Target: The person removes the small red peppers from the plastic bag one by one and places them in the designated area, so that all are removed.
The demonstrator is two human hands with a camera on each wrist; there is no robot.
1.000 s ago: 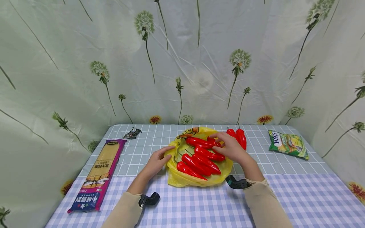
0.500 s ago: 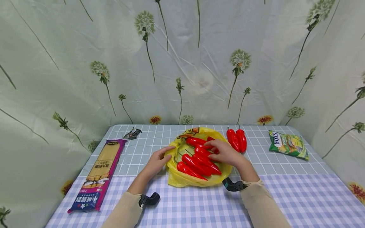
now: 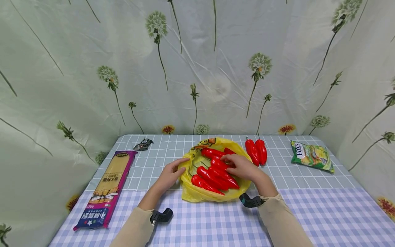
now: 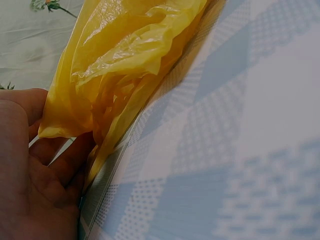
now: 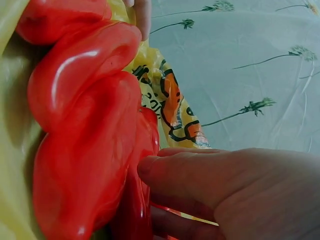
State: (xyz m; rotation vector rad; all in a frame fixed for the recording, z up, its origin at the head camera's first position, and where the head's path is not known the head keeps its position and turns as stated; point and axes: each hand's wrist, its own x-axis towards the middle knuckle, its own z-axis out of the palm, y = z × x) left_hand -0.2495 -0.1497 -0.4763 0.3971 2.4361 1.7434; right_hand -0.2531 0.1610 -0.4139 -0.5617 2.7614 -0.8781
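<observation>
The right hand (image 3: 242, 168) was inside the yellow bag (image 3: 192, 197), its thumb against one side of a red pepper (image 5: 137, 200) and its fingers bent round the far side, so it appeared to have that pepper in a narrow grip; how firm, I could not tell. The left hand (image 3: 169, 174) held the bag's left edge between thumb and fingers. The bag sat mouth up on the tablecloth (image 3: 210, 223), with several other peppers (image 3: 213, 176) lying against one another in it.

The likeliest trouble was a slip: the skins looked glossy and smooth, and a light pinch could let the pepper turn or drop. A neighbour pressed close against it might also be dragged along or rolled over if the hand pulled sideways. The thin plastic (it was crumpled and soft wherever it showed) could fold inward and catch the wrist, or the whole bag could slide if the left hand let go. Two loose peppers (image 3: 256, 152) lay just beyond the bag's right side, where a wide sweep of the arm might knock them.
</observation>
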